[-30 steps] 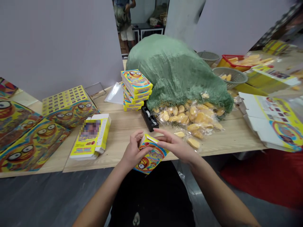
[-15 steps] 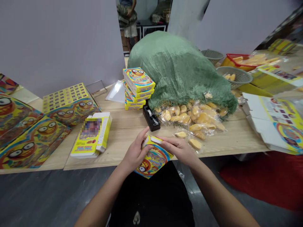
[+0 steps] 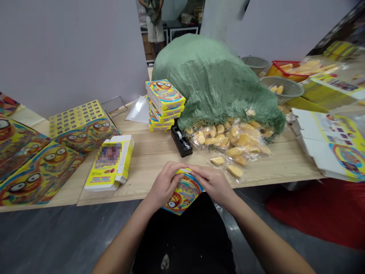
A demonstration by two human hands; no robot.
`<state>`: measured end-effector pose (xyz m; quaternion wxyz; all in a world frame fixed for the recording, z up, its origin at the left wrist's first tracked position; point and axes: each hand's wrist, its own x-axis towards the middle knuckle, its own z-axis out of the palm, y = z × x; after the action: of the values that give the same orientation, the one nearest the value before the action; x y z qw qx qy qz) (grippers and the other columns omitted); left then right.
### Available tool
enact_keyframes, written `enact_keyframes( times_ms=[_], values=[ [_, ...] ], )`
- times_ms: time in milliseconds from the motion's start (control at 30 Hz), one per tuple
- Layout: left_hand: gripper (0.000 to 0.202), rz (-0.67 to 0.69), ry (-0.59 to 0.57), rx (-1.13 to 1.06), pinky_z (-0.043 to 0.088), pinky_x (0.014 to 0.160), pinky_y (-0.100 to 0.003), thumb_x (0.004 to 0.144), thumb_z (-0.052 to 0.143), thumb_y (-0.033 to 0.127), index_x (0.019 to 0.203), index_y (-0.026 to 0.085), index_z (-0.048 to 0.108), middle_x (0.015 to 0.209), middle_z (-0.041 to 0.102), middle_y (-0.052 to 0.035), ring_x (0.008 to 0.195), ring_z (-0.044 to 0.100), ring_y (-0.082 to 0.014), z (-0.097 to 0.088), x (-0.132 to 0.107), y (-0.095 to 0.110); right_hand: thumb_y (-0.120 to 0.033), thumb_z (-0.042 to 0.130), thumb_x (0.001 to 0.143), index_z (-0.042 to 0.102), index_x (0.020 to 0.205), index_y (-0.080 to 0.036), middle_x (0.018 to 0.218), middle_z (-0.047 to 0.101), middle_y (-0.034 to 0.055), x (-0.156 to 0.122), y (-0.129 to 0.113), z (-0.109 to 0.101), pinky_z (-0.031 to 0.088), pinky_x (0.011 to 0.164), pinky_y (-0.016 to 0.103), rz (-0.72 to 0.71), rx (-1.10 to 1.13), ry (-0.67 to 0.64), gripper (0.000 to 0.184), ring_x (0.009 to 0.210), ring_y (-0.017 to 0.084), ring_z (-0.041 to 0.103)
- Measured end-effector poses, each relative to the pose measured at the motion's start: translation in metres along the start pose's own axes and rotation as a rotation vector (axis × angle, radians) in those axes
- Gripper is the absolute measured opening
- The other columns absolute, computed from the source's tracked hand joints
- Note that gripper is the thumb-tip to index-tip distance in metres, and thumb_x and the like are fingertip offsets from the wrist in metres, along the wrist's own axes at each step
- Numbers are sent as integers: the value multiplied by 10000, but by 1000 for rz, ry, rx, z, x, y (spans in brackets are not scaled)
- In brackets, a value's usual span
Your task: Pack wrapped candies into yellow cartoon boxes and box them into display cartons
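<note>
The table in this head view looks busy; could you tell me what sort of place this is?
This is probably a snack-packing workshop: a stack of yellow boxes, a tape dispenser, sealed packets of yellow food by a green mesh sack, and a printed box held by the left hand and right hand.

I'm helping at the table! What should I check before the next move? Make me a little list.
1. Left hand and right hand both on the yellow printed box: ok.
2. Top of the box shut: cannot tell, the fingers cover it.
3. Box over the wooden table: not ok, its lower corner sticks out past the edge.
4. Black tape dispenser nearby: ok, beside the stack of boxes.
5. Clear packets of yellow pieces away from the hands: ok, none touching.
</note>
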<state>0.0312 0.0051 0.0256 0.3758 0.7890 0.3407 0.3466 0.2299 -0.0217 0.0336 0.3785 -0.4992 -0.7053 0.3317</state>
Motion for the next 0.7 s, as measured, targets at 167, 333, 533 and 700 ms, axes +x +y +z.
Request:
enact_keyframes(
  times_ms=[167, 333, 533, 700],
  values=[
    [242, 22, 70, -52, 460, 882, -340, 970, 419, 264, 1196, 255, 507, 1085, 581, -62, 1013, 557, -194, 2, -5, -4, -290, 526, 919, 619, 1239, -323, 1235, 660, 17, -7, -8, -6, 531, 950, 432, 45, 130, -67, 335, 1105, 236, 646],
    [224, 162, 325, 56, 449, 872, -341, 970, 411, 236, 1184, 251, 474, 1081, 549, -57, 1009, 538, -180, 4, 0, -17, -324, 537, 922, 639, 1126, -273, 1256, 646, 62, -2, -5, -9, 518, 965, 405, 56, 431, 112, 235, 1178, 220, 600],
    [193, 306, 458, 155, 473, 848, -365, 956, 445, 228, 1147, 253, 439, 1088, 510, -60, 1027, 541, -183, -5, 0, -55, -307, 592, 872, 709, 949, -250, 1168, 694, 68, 35, 3, 0, 512, 967, 427, -42, 202, 59, 152, 1087, 226, 655],
    [333, 268, 337, 144, 492, 893, -434, 893, 566, 170, 1165, 283, 411, 1212, 523, -80, 1111, 566, -210, -29, -30, -71, -259, 566, 883, 702, 1076, -291, 1303, 613, 61, 30, 10, 24, 505, 985, 432, -273, 58, -43, 239, 1166, 222, 608]
  ],
)
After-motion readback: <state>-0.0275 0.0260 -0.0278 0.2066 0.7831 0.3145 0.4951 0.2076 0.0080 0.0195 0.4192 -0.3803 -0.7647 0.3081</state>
